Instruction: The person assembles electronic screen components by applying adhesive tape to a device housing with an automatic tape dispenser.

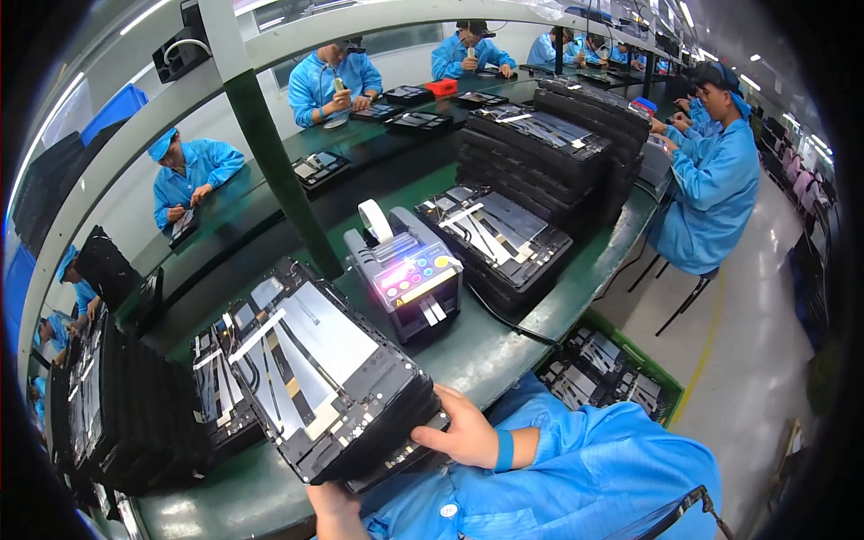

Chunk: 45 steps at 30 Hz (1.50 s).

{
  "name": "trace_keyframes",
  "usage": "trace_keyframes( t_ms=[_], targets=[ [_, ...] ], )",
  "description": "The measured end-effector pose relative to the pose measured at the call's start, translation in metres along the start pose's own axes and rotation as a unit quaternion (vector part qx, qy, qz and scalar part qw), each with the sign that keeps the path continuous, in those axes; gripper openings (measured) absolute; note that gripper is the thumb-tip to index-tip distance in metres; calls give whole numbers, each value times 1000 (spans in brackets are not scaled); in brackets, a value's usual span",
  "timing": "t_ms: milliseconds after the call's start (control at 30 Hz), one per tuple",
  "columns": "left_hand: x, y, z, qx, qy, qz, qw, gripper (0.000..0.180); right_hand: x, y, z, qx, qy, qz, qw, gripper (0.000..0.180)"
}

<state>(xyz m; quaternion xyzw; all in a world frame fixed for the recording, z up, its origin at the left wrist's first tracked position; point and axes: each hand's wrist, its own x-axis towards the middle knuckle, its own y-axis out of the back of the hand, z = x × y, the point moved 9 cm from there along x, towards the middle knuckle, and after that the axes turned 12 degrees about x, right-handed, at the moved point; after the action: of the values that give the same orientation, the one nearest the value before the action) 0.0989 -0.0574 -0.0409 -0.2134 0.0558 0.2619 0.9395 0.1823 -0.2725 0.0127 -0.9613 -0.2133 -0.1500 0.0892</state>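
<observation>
Stack of opened tablets (328, 364) lower centre, tilted, mid-handling! Right hand (463, 432) clasping lower-right edge; left hand (333, 511) at bottom corner, fingers hidden, can't tell grip. White strip (258, 336) already across top tablet (346, 335); innards still bare, remainder unclear.

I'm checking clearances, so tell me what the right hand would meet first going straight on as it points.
The right hand would first meet the black-sided device stack; it appears to touch that edge now, though depth is unclear.
</observation>
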Motion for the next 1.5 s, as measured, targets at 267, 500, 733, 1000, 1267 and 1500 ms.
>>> trace_keyframes(
  t_ms=[267, 500, 733, 1000, 1267, 1500],
  targets=[
    [12, -1, 25, 165, -36, -41, 985, 43, 6, 6, 5, -111, -44, -123, 985, 67],
    [-30, 16, 32, 62, -62, -4, 996, 29, -5, 108, -30, -83, -64, -37, 994, 28],
    [-110, -106, 60, 443, -423, -338, 715, 4, -13, 331, -46, -138, 43, 390, 909, 45],
    [-58, -252, -67, 236, -105, -511, 820, 47, 48, 329, 11, 97, -80, 281, 951, 56],
    [-6, -302, -96, 250, -212, -298, 896, 84, 42, 302, -2, 79, -84, 328, 938, 49],
    [13, -297, -96, 205, -48, -221, 952, 82, 46, 288, -15, 90, -122, 348, 925, 56]
  ],
)
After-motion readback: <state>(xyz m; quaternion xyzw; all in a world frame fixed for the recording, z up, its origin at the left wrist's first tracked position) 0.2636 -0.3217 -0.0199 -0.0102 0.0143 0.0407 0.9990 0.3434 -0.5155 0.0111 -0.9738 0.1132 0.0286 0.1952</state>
